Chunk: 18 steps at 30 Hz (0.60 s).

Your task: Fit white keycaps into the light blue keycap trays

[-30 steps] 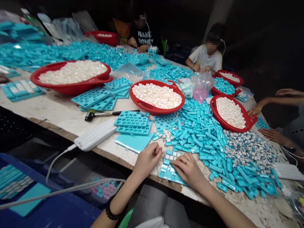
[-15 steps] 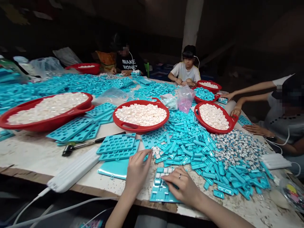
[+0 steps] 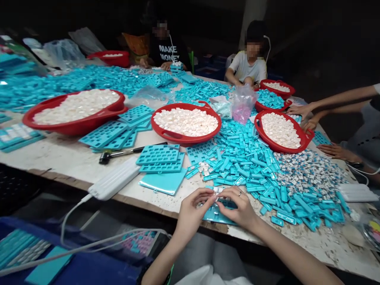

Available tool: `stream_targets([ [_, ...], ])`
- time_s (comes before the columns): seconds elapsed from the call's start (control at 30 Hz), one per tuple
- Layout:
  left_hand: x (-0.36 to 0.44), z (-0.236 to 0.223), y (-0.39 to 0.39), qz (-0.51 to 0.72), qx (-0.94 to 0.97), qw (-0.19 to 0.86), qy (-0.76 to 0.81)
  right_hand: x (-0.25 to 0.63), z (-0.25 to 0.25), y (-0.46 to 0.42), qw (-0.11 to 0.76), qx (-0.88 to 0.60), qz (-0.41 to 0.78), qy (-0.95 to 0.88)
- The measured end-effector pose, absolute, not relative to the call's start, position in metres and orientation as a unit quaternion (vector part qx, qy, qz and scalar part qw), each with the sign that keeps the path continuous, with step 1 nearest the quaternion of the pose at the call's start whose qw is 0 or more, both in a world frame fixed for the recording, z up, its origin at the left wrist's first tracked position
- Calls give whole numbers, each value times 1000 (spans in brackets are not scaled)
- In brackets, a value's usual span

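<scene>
In front of me at the table edge lies a light-blue keyboard plate (image 3: 218,215) with square openings and a few white keycaps (image 3: 218,190) along its far side. Over its left part, my left hand (image 3: 194,209) is closed, thumb and fingers pinching what looks like a small white keycap. My right hand (image 3: 239,206) comes in from the other side, ring on one finger, its thumb and index curled close to the left fingertips. Whatever sits between the right fingertips is too small to make out. Both hands hide much of the plate.
Beyond the hands spreads a heap of blue pieces (image 3: 246,166), with small white-and-blue parts (image 3: 311,174) to its right. Red baskets (image 3: 185,140) hold white keycaps. Blue plates (image 3: 158,154), a hammer-like tool (image 3: 118,154) and a white power bank (image 3: 114,180) lie leftward. Co-workers sit around.
My left hand has moved from the small white keycap pile to the plate, meeting my right hand. The view has tilted down and shifted left, showing a blue bin below the table.
</scene>
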<state>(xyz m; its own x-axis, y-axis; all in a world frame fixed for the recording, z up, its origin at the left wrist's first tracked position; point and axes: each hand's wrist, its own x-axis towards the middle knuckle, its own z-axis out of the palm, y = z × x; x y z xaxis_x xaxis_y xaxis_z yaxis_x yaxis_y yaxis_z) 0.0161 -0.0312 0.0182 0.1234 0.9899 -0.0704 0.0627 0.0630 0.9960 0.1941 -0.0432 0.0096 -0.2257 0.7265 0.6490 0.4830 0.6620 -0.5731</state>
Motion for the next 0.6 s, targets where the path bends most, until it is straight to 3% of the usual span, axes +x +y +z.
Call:
stream_targets([
  [0.43, 21, 18, -27, 435, 488, 591, 473, 194, 14, -46, 467, -434, 125, -760],
  [0.6, 10, 10, -27, 445, 579, 481, 485, 191, 11, -48, 413, -460, 123, -776],
])
